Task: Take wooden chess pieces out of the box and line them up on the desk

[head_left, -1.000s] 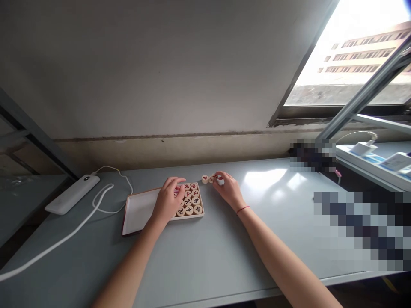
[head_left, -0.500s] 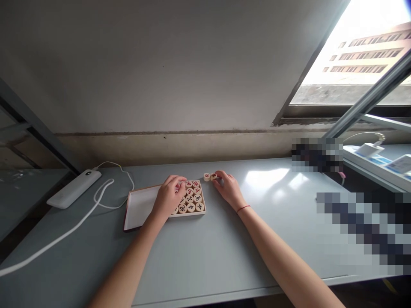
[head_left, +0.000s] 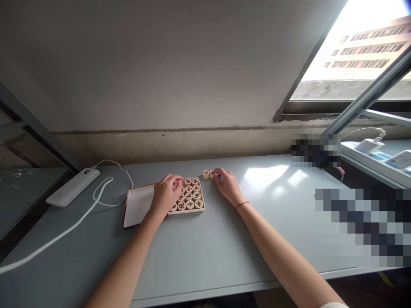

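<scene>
A shallow white box point(head_left: 186, 212) holds rows of round Chinese chess pieces point(head_left: 188, 195), red-lettered at the back and black-lettered in front. Over its left part lies my left hand point(head_left: 167, 192), fingers curled and thumb close to the forefinger; what they grip, if anything, is hidden. Beyond the box's back right corner, my right hand point(head_left: 227, 184) pinches a Chinese chess piece point(head_left: 211, 173) at desk level. Touching or nearly touching that piece on its left is another red-lettered piece point(head_left: 206, 174).
The box lid point(head_left: 136, 207) lies left of the box, partly behind my left forearm. A white power bank point(head_left: 73, 188) with a cable point(head_left: 69, 233) is at the left. Metal frame bars point(head_left: 359, 96) rise at the right, beside a power strip point(head_left: 380, 156). A wall backs the grey desk point(head_left: 205, 256).
The view has shifted slightly. Both hands keep nearly the same places, and the right fingers have moved a little on the piece, with more red lettering now visible on it.
</scene>
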`<action>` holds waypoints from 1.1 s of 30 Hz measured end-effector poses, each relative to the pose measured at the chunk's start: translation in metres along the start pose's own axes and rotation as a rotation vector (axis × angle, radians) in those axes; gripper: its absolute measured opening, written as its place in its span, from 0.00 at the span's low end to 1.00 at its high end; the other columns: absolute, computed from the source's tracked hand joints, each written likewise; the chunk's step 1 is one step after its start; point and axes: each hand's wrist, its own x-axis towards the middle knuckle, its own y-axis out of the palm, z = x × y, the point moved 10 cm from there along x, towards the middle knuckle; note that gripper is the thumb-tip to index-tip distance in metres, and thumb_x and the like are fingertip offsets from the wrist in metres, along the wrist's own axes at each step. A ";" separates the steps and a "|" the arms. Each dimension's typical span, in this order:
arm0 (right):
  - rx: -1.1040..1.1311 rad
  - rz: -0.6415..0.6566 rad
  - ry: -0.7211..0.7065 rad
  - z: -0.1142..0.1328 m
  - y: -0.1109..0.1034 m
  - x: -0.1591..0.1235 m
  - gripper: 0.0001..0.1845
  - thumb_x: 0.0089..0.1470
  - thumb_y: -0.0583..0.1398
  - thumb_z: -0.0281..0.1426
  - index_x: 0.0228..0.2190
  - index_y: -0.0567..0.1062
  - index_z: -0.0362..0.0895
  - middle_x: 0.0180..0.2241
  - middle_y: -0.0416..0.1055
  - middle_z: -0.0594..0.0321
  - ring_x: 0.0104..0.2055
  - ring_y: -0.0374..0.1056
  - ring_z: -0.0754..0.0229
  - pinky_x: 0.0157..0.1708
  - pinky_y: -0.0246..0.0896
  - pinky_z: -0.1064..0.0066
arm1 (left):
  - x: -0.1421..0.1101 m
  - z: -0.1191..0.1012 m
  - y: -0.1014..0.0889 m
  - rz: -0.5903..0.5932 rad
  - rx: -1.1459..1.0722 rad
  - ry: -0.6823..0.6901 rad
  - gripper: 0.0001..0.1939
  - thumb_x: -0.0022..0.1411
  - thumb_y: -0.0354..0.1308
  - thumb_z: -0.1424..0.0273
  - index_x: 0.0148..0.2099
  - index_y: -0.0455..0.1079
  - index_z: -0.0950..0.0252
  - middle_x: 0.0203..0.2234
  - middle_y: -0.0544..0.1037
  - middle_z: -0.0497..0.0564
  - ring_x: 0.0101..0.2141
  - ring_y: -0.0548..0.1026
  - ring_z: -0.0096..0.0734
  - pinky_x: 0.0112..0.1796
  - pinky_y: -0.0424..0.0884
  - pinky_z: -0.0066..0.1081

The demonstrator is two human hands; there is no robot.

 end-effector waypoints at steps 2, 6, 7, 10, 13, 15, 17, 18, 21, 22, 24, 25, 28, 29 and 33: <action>-0.019 -0.031 -0.016 0.002 -0.003 -0.001 0.12 0.53 0.53 0.26 0.40 0.70 0.47 0.39 0.75 0.59 0.40 0.66 0.51 0.40 0.61 0.61 | 0.000 0.006 -0.002 -0.023 0.111 -0.044 0.10 0.63 0.49 0.71 0.39 0.73 0.60 0.38 0.78 0.50 0.40 0.75 0.36 0.39 0.66 0.33; -0.090 -0.168 -0.050 0.014 -0.019 -0.003 0.13 0.52 0.54 0.25 0.41 0.71 0.45 0.41 0.73 0.56 0.48 0.61 0.47 0.45 0.59 0.57 | -0.002 0.014 -0.002 -0.002 0.339 -0.106 0.11 0.63 0.50 0.70 0.40 0.74 0.59 0.39 0.79 0.51 0.42 0.73 0.42 0.40 0.63 0.38; -0.097 -0.204 -0.062 0.018 -0.023 -0.004 0.13 0.53 0.54 0.25 0.40 0.71 0.45 0.42 0.73 0.56 0.49 0.60 0.47 0.47 0.58 0.57 | -0.002 0.014 -0.001 0.010 0.376 -0.105 0.12 0.64 0.49 0.70 0.40 0.75 0.59 0.40 0.79 0.51 0.42 0.72 0.43 0.40 0.62 0.39; -0.057 -0.244 -0.135 0.039 -0.030 -0.006 0.11 0.54 0.53 0.25 0.39 0.71 0.45 0.42 0.73 0.57 0.49 0.60 0.50 0.48 0.58 0.58 | -0.004 0.009 0.005 0.039 0.449 -0.069 0.14 0.65 0.47 0.70 0.36 0.75 0.60 0.38 0.80 0.52 0.41 0.71 0.43 0.40 0.59 0.41; 0.019 -0.167 -0.211 0.061 -0.022 -0.010 0.11 0.55 0.52 0.24 0.38 0.71 0.46 0.38 0.74 0.58 0.45 0.63 0.53 0.45 0.60 0.62 | -0.005 0.000 0.013 0.050 0.455 -0.001 0.15 0.67 0.46 0.70 0.39 0.75 0.59 0.35 0.81 0.52 0.42 0.71 0.43 0.41 0.57 0.42; 0.051 -0.068 -0.243 0.073 -0.012 -0.012 0.12 0.55 0.52 0.24 0.39 0.71 0.46 0.37 0.74 0.58 0.43 0.64 0.53 0.43 0.61 0.63 | -0.005 -0.007 0.018 0.043 0.436 0.050 0.14 0.67 0.46 0.70 0.44 0.73 0.58 0.34 0.81 0.53 0.42 0.71 0.43 0.43 0.57 0.43; 0.070 0.024 -0.257 0.081 -0.002 -0.015 0.13 0.56 0.52 0.24 0.41 0.70 0.45 0.37 0.74 0.58 0.42 0.65 0.53 0.42 0.61 0.63 | -0.005 -0.012 0.022 0.034 0.413 0.093 0.14 0.66 0.47 0.70 0.48 0.72 0.58 0.33 0.81 0.55 0.42 0.71 0.44 0.44 0.56 0.44; 0.080 0.057 -0.256 0.083 0.002 -0.016 0.13 0.56 0.51 0.23 0.41 0.70 0.45 0.37 0.74 0.57 0.42 0.66 0.53 0.42 0.61 0.63 | -0.006 -0.014 0.024 0.033 0.400 0.109 0.15 0.66 0.48 0.71 0.49 0.72 0.58 0.33 0.81 0.56 0.42 0.71 0.45 0.44 0.56 0.45; 0.112 0.096 -0.237 0.083 0.006 -0.016 0.15 0.56 0.50 0.23 0.43 0.69 0.45 0.37 0.74 0.56 0.41 0.67 0.53 0.40 0.62 0.63 | -0.006 -0.018 0.030 0.046 0.384 0.133 0.15 0.65 0.48 0.73 0.50 0.71 0.60 0.33 0.81 0.58 0.41 0.72 0.47 0.43 0.57 0.45; 0.121 0.101 -0.233 0.082 0.007 -0.016 0.15 0.56 0.50 0.22 0.43 0.69 0.45 0.37 0.74 0.56 0.41 0.67 0.53 0.39 0.62 0.63 | -0.006 -0.019 0.032 0.052 0.389 0.135 0.15 0.64 0.48 0.73 0.50 0.71 0.60 0.33 0.81 0.58 0.40 0.72 0.47 0.43 0.57 0.45; 0.131 0.102 -0.234 0.081 0.007 -0.016 0.16 0.56 0.49 0.22 0.43 0.69 0.45 0.37 0.74 0.56 0.40 0.67 0.53 0.39 0.63 0.63 | -0.007 -0.020 0.034 0.059 0.402 0.136 0.15 0.64 0.48 0.73 0.50 0.71 0.60 0.34 0.81 0.57 0.40 0.72 0.46 0.43 0.57 0.44; 0.131 0.100 -0.235 0.081 0.007 -0.016 0.16 0.56 0.49 0.22 0.43 0.69 0.45 0.37 0.74 0.56 0.40 0.67 0.53 0.39 0.63 0.63 | -0.007 -0.020 0.034 0.059 0.402 0.135 0.14 0.65 0.48 0.72 0.49 0.71 0.60 0.35 0.80 0.56 0.40 0.72 0.46 0.42 0.58 0.43; 0.125 0.101 -0.234 0.080 0.007 -0.016 0.15 0.56 0.49 0.22 0.43 0.69 0.44 0.38 0.74 0.55 0.41 0.67 0.53 0.39 0.63 0.64 | -0.007 -0.022 0.034 0.050 0.390 0.131 0.13 0.65 0.48 0.72 0.46 0.72 0.60 0.36 0.80 0.55 0.40 0.72 0.45 0.42 0.58 0.41; 0.123 0.104 -0.230 0.080 0.008 -0.016 0.15 0.56 0.49 0.23 0.43 0.69 0.44 0.38 0.74 0.55 0.40 0.67 0.53 0.39 0.63 0.64 | -0.007 -0.022 0.034 0.046 0.386 0.130 0.13 0.66 0.47 0.72 0.45 0.72 0.59 0.36 0.80 0.54 0.39 0.72 0.44 0.41 0.58 0.40; 0.122 0.108 -0.224 0.079 0.010 -0.017 0.14 0.57 0.50 0.23 0.43 0.69 0.45 0.38 0.73 0.56 0.40 0.67 0.54 0.39 0.63 0.66 | -0.006 -0.022 0.034 0.047 0.377 0.122 0.12 0.66 0.48 0.72 0.45 0.72 0.58 0.36 0.79 0.53 0.39 0.74 0.42 0.40 0.59 0.38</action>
